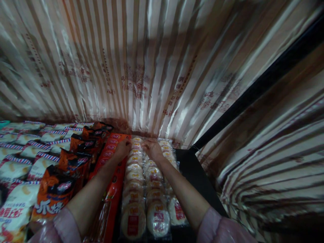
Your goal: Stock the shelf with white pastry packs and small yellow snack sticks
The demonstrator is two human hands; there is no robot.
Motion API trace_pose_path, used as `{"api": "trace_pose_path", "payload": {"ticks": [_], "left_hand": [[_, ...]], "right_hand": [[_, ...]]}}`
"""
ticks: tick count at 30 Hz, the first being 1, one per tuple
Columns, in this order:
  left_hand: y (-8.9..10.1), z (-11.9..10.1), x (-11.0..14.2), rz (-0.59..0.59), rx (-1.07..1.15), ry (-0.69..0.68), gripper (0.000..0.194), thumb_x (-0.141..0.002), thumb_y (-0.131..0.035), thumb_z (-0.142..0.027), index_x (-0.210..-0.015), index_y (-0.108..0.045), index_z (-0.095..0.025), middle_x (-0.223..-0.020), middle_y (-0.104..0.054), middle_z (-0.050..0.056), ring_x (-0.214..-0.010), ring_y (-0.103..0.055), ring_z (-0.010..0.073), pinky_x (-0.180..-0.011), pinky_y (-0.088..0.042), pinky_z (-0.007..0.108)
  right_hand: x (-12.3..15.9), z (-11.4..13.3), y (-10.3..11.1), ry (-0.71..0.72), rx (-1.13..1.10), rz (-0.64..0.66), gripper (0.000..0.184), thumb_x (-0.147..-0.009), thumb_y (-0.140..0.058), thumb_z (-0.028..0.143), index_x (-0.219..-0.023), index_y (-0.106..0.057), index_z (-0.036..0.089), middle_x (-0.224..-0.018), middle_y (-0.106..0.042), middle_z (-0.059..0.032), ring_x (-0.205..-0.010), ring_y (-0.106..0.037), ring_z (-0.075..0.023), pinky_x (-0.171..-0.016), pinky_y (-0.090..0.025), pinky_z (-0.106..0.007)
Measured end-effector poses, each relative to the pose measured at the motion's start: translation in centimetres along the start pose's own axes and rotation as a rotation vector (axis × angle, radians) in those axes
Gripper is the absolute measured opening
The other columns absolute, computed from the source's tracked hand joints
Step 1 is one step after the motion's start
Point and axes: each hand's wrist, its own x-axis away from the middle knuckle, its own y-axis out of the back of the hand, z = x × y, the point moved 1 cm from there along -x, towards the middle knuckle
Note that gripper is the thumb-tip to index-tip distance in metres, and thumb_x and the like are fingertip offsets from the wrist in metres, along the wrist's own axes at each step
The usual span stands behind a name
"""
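Round pale cakes in clear wrappers with red labels stand in overlapping rows. At the far end of the left row is a wrapped round cake (137,144). My left hand (123,148) is at the left edge of this packet, fingers curled in and pinched. On its other side my right hand (152,148) has its thumb and fingers pinched at the wrapper's right edge. The middle row (155,173) runs below my right hand. My right forearm partly covers the right row (166,148). Under my left forearm lie long red-orange packs (115,179).
Orange and black snack bags (54,189) stand in a line on the left, beside several rows of white snack bags (19,199). A striped, pleated curtain (141,67) hangs behind. A dark pole (243,96) slants up from the black table corner (199,185).
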Motion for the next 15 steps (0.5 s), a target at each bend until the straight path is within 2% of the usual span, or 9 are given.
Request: {"api": "trace_pose_path", "payload": {"ticks": [5, 10, 15], "left_hand": [[0.0, 0.3, -0.2, -0.003, 0.046, 0.016, 0.011, -0.079, -0.053, -0.017, -0.08, -0.063, -0.014, -0.075, -0.067, 0.002, -0.071, -0.06, 0.0126, -0.065, -0.044, 0.021], [0.9, -0.1, 0.2, 0.062, 0.07, 0.043, 0.011, -0.077, -0.055, -0.013, -0.083, -0.064, -0.013, -0.08, -0.069, 0.004, -0.073, -0.062, 0.0129, -0.066, -0.046, 0.021], [1.1, -0.2, 0.4, 0.044, 0.042, 0.038, 0.009, -0.073, -0.057, -0.01, -0.078, -0.065, -0.013, -0.079, -0.069, 0.004, -0.073, -0.062, 0.0125, -0.066, -0.046, 0.02]], "right_hand": [[0.1, 0.3, -0.1, -0.044, -0.013, -0.009, 0.015, -0.081, -0.057, 0.013, -0.08, -0.07, 0.021, -0.083, -0.069, -0.001, -0.081, -0.059, -0.0144, -0.08, -0.041, -0.023], [0.2, 0.6, -0.3, -0.053, 0.01, -0.046, 0.015, -0.082, -0.056, 0.016, -0.082, -0.07, 0.022, -0.086, -0.07, -0.0009, -0.083, -0.06, -0.0148, -0.08, -0.041, -0.023], [0.2, 0.7, -0.3, -0.078, 0.017, -0.052, 0.018, -0.082, -0.054, 0.016, -0.083, -0.07, 0.023, -0.088, -0.069, -0.0008, -0.085, -0.059, -0.0148, -0.08, -0.041, -0.023]]}}
